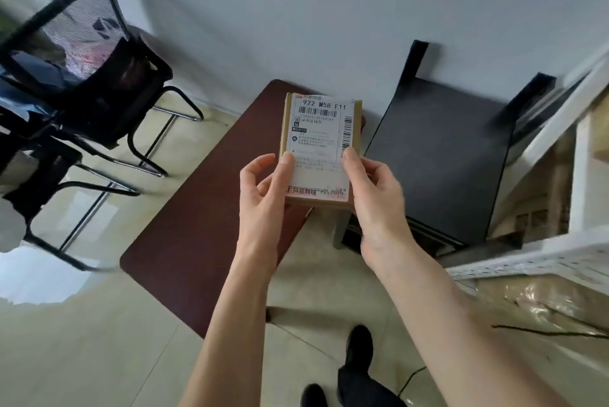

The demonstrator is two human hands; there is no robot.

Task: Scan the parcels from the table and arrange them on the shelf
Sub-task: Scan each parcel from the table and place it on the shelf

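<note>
Frame centre: your left hand [263,189] and right hand [370,189] pinch the parcel [321,146] by its lower edges, held above the brown table [197,209]. Label faces you. Keep thumbs off the barcodes, hold it flat. No scanner visible. White shelf [560,130] at right edge.
</note>
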